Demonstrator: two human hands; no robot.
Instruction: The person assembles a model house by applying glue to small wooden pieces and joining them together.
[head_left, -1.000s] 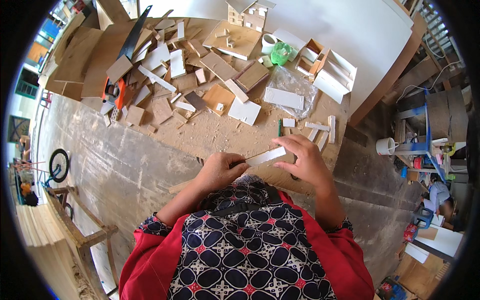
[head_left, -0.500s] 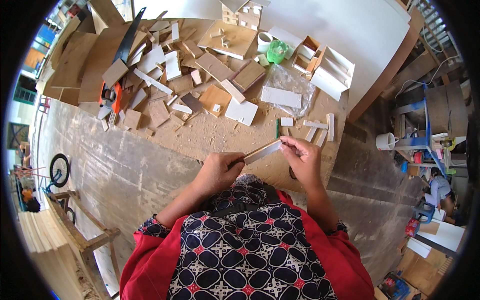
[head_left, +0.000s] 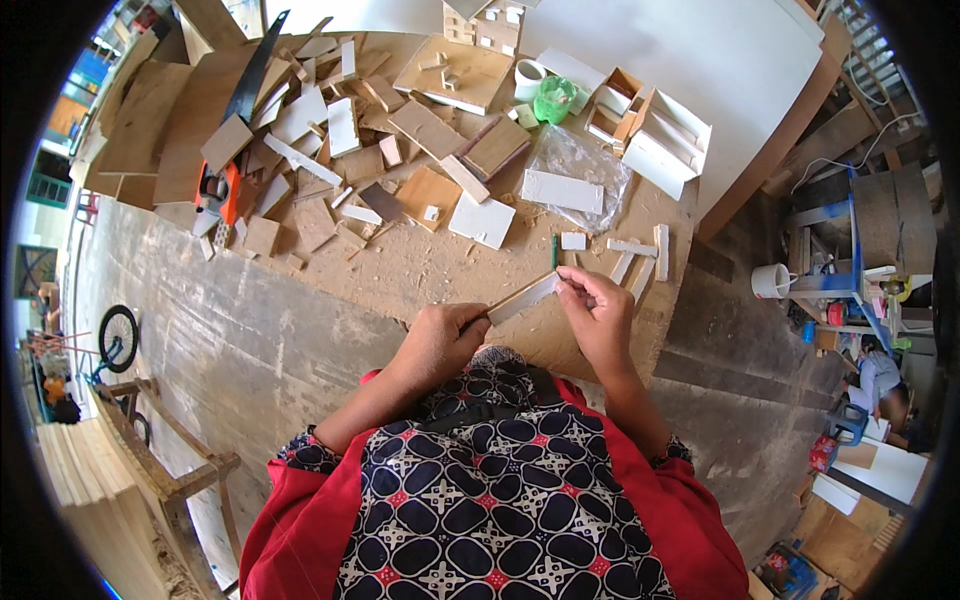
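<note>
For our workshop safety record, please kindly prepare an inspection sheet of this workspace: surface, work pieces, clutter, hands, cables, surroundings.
Surface: brown wooden table, scattered with pale shavings.
Job's things: narrow white-faced wooden strip, held over the table's near part.
Clutter: many flat brown and white wood offcuts, piled and overlapping; long dark saw blade among them; crumpled clear plastic bag under a white rectangular board.
Hands: bare left hand grips the strip's left end; bare right hand pinches its right end.
Cables: thin white cable at right, beyond the table.
Surroundings: grey, stained floor; black bicycle wheel at left; another person at far right.
</note>
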